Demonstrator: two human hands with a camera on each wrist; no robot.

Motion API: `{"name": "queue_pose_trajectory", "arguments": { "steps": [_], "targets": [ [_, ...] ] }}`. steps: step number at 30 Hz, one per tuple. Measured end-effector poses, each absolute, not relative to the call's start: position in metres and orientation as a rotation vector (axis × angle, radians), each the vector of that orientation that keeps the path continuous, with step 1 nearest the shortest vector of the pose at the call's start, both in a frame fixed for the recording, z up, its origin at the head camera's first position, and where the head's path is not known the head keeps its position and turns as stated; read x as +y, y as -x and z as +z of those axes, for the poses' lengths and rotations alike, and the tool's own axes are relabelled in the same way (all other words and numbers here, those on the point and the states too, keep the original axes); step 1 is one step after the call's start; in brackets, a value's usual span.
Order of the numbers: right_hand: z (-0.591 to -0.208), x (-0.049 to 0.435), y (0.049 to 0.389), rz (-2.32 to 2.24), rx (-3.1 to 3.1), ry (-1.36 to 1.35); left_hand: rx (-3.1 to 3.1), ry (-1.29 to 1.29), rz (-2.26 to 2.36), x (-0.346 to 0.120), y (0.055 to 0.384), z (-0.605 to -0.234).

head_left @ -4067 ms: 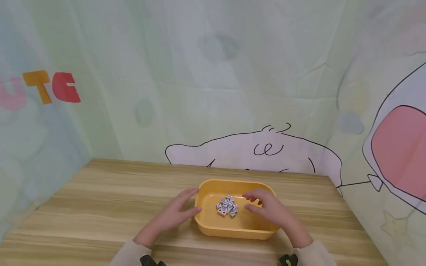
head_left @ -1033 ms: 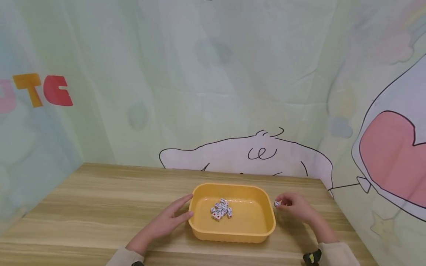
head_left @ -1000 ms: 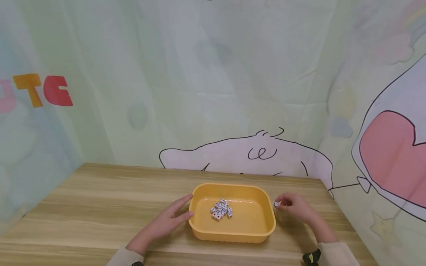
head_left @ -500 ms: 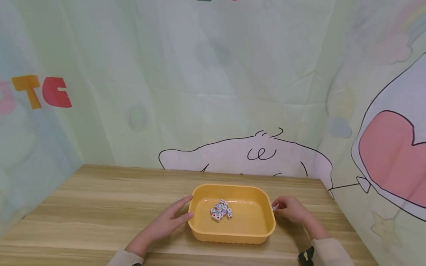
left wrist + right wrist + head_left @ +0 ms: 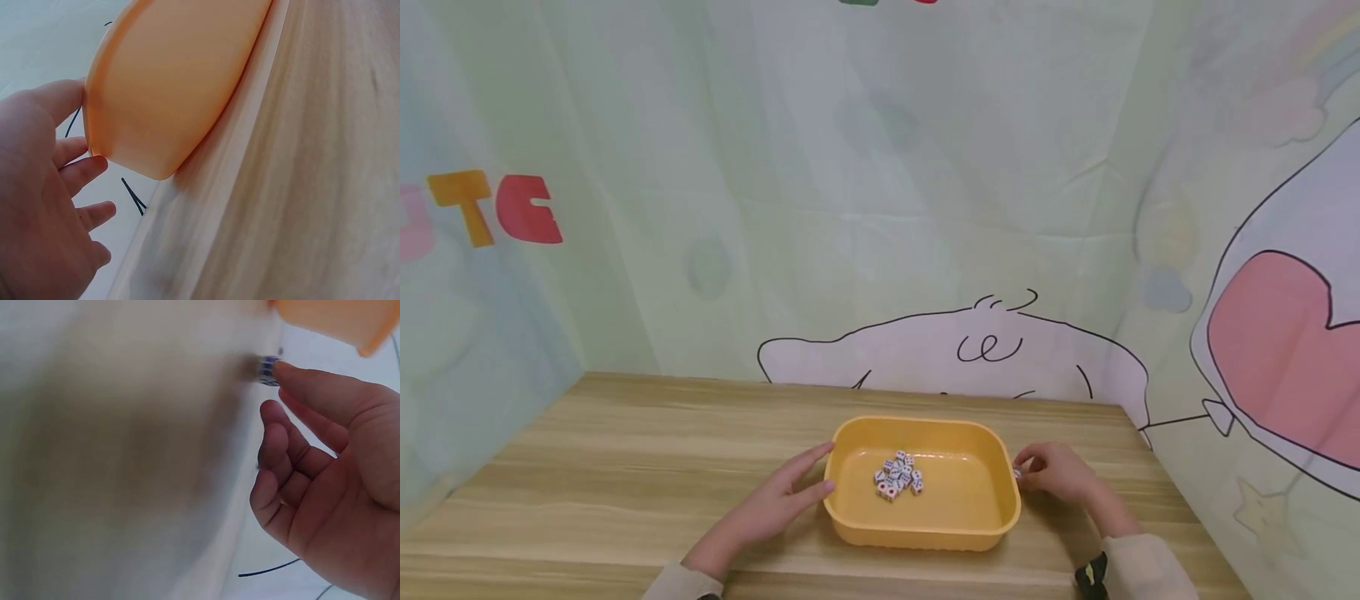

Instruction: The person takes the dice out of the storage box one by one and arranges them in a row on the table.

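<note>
A yellow plastic tub (image 5: 925, 537) stands on the table with a small heap of white dice (image 5: 898, 475) in its left half. My left hand (image 5: 775, 504) rests its thumb and fingertips against the tub's left rim, the fingers loosely spread; the left wrist view shows them at the tub's edge (image 5: 134, 125). Just outside the tub's right wall, my right hand (image 5: 1060, 477) pinches one die (image 5: 269, 370) between thumb and forefinger, close over the table. Its other fingers curl in below. In the head view, fingers mostly cover that die.
The wood-grain table (image 5: 647, 467) extends left of the tub and a narrower strip lies to the right. A printed cloth backdrop (image 5: 880, 208) hangs behind the table's far edge and along both sides.
About four seconds ago my right hand hovered over the tub; now it is outside the right wall with a die. In the last second it shifted slightly left and nearer. The left hand stays.
</note>
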State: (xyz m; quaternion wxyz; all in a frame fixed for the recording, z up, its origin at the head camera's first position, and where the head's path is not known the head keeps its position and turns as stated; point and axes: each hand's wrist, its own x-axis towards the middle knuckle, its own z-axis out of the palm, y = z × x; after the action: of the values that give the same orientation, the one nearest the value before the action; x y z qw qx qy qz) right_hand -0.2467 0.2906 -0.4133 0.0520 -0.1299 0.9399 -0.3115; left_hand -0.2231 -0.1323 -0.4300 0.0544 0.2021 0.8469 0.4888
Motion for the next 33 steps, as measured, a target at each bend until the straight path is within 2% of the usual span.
{"name": "queue_pose_trajectory", "arguments": {
  "steps": [8,14,21,33],
  "targets": [
    [-0.377,0.282,0.246,-0.929,2.934,0.333,2.578,-0.606,1.483,-0.133,0.223,-0.429],
    [-0.361,0.259,0.243,-0.969,2.941,0.403,2.581,-0.593,1.474,-0.134,0.224,-0.427],
    [-0.363,0.225,0.24,-1.006,2.913,0.458,2.586,-0.611,1.478,-0.133,0.224,-0.429],
    [-0.383,0.187,0.243,-1.048,2.77,0.75,2.571,-0.605,1.491,-0.132,0.223,-0.431]
  ]
}}
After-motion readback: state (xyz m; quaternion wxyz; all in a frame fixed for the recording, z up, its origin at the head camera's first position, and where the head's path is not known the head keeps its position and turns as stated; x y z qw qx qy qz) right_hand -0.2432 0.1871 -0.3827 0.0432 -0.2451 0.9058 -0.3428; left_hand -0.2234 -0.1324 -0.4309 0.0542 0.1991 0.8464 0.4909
